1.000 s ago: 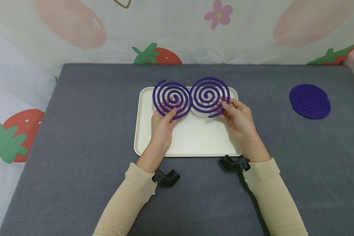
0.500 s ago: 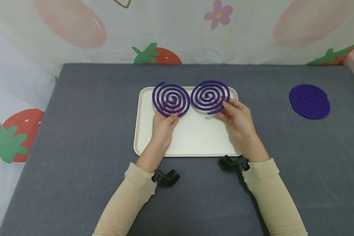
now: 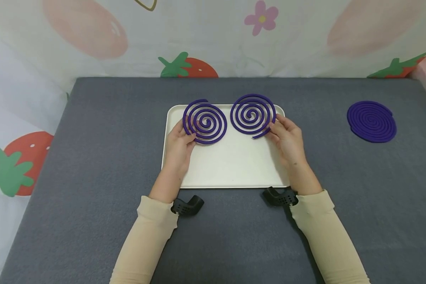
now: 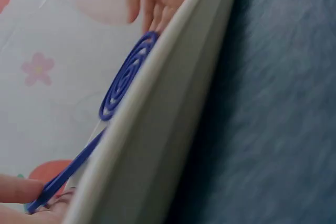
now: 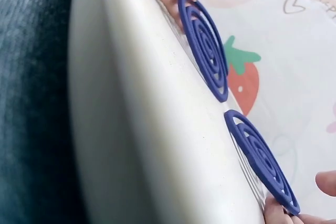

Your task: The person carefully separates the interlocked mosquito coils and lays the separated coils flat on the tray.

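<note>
My left hand (image 3: 177, 148) pinches the left coil (image 3: 207, 126) by its outer edge, thumb on top, over the left part of the tray (image 3: 230, 165). My right hand (image 3: 289, 144) grips the right coil (image 3: 250, 115) by its far-right rim, over the tray's right part. Both coils are purple, with gaps between their turns, and reach across the tray's back edge as the head camera sees it. They lie near each other without touching; whether either one rests on the tray, I cannot tell.

A third coil (image 3: 371, 121), wound tight, lies on the grey bench (image 3: 92, 177), well to the right of the tray. My beige sleeves (image 3: 145, 232) come in from in front of the tray. Behind it hangs a pale curtain (image 3: 287, 47) printed with strawberries and flowers.
</note>
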{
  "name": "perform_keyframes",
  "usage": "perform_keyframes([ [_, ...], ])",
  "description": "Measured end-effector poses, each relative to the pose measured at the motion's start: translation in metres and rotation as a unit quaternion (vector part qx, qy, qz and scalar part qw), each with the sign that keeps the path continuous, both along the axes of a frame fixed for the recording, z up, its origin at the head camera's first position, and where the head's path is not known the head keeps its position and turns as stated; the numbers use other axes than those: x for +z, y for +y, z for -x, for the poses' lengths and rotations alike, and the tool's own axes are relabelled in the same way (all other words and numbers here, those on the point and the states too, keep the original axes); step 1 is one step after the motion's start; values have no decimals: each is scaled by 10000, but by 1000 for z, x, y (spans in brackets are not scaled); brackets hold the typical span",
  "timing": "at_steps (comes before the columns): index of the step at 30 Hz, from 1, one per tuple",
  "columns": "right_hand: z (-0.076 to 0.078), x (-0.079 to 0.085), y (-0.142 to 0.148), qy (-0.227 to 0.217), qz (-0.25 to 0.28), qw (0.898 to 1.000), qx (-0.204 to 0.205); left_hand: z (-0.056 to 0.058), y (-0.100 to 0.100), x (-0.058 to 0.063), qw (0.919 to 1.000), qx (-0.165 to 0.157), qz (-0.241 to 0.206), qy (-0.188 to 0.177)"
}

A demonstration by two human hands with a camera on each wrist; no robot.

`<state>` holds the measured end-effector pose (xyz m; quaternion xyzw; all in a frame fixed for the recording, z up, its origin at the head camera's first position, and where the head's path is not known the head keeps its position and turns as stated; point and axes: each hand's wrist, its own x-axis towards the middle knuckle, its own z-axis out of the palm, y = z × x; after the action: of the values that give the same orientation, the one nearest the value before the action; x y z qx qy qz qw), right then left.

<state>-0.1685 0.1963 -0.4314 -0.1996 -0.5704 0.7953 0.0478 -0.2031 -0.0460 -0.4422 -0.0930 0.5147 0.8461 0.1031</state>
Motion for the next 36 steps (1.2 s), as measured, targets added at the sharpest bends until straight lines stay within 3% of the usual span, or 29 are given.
perform_keyframes([
  [4, 2, 1, -1, -27, -28, 9995, -311, 4, -5, 1, 9996, -192, 200, -13],
  [8, 2, 2, -2, 71, -30, 9976, -690, 4, -6, 3, 9997, -118, 179, 81],
  [14, 3, 3, -3, 202, 2, 9949, -987, 2, -7, 3, 9978, 413, 381, 348],
  [20, 2, 3, -3, 375, -74, 9946, -966, 1, -8, 3, 9921, 978, 574, 537],
  [24, 1, 5, 0, 605, 57, 9907, -1215, 2, -6, 4, 9877, 1333, 405, 714],
  [30, 2, 12, 6, 978, 248, 9802, -1702, 2, -5, 7, 9716, 1968, -182, 1299],
  [32, 1, 15, 8, 919, 487, 9788, -1765, 1, -6, 9, 9702, 1983, -390, 1339],
  [36, -2, 18, 14, 708, 854, 9782, -1757, -3, -7, 10, 9782, 1609, -807, 1036],
])
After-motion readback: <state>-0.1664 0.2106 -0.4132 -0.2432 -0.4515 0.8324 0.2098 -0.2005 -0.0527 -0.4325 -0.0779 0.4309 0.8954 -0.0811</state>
